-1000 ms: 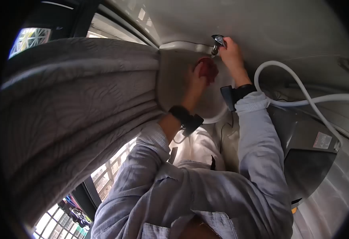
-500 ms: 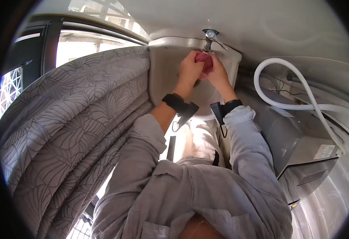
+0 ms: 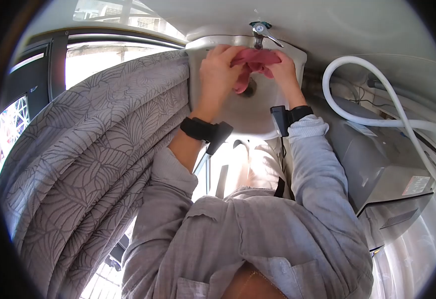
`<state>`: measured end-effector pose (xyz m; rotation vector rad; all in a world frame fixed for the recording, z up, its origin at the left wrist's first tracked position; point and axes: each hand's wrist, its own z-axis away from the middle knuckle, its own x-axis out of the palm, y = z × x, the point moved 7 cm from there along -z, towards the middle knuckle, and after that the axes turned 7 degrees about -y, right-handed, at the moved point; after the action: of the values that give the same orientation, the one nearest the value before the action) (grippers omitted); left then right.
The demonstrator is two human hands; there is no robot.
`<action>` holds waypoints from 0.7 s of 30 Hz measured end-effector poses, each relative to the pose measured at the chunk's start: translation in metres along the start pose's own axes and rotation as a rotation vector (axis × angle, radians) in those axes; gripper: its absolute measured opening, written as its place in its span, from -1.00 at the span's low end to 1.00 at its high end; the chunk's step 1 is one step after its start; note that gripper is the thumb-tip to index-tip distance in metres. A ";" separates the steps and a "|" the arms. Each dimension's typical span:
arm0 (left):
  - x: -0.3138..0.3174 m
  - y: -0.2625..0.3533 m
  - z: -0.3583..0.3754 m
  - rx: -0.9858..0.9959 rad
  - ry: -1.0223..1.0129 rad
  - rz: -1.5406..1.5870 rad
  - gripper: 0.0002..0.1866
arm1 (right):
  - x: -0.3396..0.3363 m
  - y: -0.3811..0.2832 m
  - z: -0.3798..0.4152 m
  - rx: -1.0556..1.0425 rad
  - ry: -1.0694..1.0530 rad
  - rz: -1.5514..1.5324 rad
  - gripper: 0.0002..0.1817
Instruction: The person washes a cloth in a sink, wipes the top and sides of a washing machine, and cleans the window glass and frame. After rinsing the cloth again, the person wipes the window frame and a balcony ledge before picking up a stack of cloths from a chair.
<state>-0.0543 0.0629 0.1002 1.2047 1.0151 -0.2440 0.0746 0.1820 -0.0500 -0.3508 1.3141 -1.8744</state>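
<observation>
Stretched between my two hands is a pinkish-red cloth [image 3: 253,59], with one end hanging down over the white sink [image 3: 267,107]. My left hand [image 3: 222,67] is closed round the cloth's left side. At its right side, my right hand [image 3: 283,67] grips the other end. Just beyond the cloth, a chrome faucet [image 3: 261,35] comes out of the wall, its lever pointing right. Below the hanging end shows the dark drain [image 3: 249,89] of the basin. Each wrist wears a black strap with a small device on it.
A grey leaf-patterned curtain [image 3: 98,119] runs along the left, beside a window [image 3: 108,62]. To the right stands a grey appliance [image 3: 372,164], with a looped white hose [image 3: 365,62] above it. The sink's back edge meets a pale wall.
The cloth was bunched between both hands under the faucet; now it is spread out wider. My hands have moved apart, the left one leftward and the right one rightward.
</observation>
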 end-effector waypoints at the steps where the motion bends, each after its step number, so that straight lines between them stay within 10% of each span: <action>1: 0.000 -0.007 0.000 0.022 0.013 -0.003 -0.65 | -0.001 -0.010 0.001 0.005 0.001 -0.001 -0.63; 6: 0.043 -0.084 0.013 -0.199 -0.139 0.353 -0.42 | 0.002 -0.034 0.010 -0.007 -0.021 -0.002 -0.65; 9: 0.068 -0.107 0.049 -0.811 -0.195 0.884 -0.24 | 0.008 -0.039 0.025 -0.096 -0.033 -0.212 -0.64; 15: 0.148 -0.130 0.046 -0.264 -0.129 0.782 -0.03 | 0.007 -0.044 0.057 0.002 -0.122 -0.742 -0.54; 21: 0.111 -0.085 0.054 -0.823 -0.039 1.286 -0.16 | 0.004 -0.032 0.054 -0.081 -0.074 -1.067 -0.53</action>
<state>-0.0187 0.0207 -0.0398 0.8505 0.0924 1.0549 0.0912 0.1482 -0.0002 -1.3512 1.2423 -2.5959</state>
